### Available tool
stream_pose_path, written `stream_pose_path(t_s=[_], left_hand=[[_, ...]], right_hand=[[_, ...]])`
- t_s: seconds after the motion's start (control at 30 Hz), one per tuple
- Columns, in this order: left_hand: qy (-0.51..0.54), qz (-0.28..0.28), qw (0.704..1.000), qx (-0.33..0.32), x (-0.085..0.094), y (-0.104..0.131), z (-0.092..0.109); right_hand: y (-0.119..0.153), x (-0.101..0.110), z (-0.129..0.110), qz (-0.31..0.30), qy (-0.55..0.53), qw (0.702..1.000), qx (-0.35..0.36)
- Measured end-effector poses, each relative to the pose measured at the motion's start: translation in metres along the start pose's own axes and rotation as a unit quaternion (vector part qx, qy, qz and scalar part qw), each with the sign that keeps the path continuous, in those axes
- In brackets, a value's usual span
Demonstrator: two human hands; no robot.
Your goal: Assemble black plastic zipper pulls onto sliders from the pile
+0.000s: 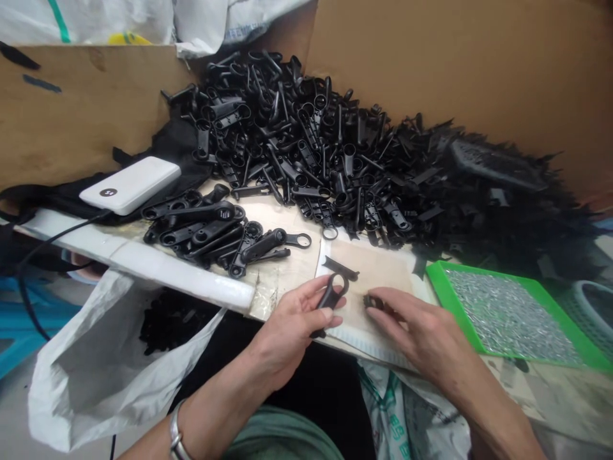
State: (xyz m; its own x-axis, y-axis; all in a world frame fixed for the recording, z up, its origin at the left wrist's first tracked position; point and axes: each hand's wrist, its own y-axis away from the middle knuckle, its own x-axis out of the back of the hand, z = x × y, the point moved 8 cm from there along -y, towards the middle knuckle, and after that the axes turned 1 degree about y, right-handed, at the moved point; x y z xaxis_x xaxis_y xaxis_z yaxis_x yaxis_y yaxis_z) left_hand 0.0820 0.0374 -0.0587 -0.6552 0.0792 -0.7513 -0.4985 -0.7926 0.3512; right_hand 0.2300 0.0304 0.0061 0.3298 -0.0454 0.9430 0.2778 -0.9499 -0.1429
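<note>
- The fingers [309,292] of the left hand [294,319] are clamped on a black ring-ended part [329,296], its ring tilted up.
- That part is above the near left edge of a brown sheet [383,259], close to the table's front edge; a loosened thumb could let it slip off toward the floor.
- The right hand [419,319] pinches a small dark piece [372,301] over the sheet; the fingers hide most of it, so its facing could be misjudged.
- Just beyond the ring lies a loose black strip [340,268], which a knuckle could nudge away.
- To the left, a small pile of black arms [205,233] sits on the table [302,260]; the large heap [282,147] behind could slide forward if knocked.
- Right of the right hand, a green tray [458,305] holds small metal pieces [512,316]; a careless forearm might spill them.
</note>
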Motion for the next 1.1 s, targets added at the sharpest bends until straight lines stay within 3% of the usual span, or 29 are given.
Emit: stream_pose_path(t_s=[0.1, 0.23, 0.5, 0.63, 0.73, 0.83, 0.97, 1.1], left_hand=[[-0.007, -0.023, 1.0, -0.018, -0.006, 0.001, 0.002], [-0.026, -0.088, 0.995, -0.047, -0.019, 0.003, 0.005], [-0.09, -0.111, 0.986, -0.087, -0.025, 0.005, 0.006], [-0.185, -0.117, 0.966, -0.134, -0.028, 0.007, 0.01], [-0.307, -0.095, 0.932, -0.169, -0.027, 0.01, 0.018], [-0.42, -0.043, 0.888, -0.182, -0.021, 0.012, 0.026], [-0.425, -0.043, 0.89, -0.16, -0.022, 0.013, 0.025], [-0.449, -0.078, 0.873, -0.174, -0.032, 0.013, 0.018]], right_hand=[[-0.001, 0.016, -0.01, 0.107, -0.1, 0.989, -0.006], [-0.005, 0.013, -0.03, 0.182, -0.139, 0.973, 0.014], [-0.011, 0.001, -0.038, 0.2, -0.095, 0.973, 0.06], [-0.011, 0.004, -0.043, 0.201, -0.1, 0.972, 0.073], [-0.008, 0.004, -0.041, 0.185, -0.145, 0.971, 0.04], [-0.005, -0.003, -0.033, 0.119, -0.248, 0.961, -0.005], [-0.002, -0.012, -0.017, 0.039, -0.393, 0.917, -0.062], [-0.005, -0.028, -0.021, -0.055, -0.434, 0.894, -0.1]])
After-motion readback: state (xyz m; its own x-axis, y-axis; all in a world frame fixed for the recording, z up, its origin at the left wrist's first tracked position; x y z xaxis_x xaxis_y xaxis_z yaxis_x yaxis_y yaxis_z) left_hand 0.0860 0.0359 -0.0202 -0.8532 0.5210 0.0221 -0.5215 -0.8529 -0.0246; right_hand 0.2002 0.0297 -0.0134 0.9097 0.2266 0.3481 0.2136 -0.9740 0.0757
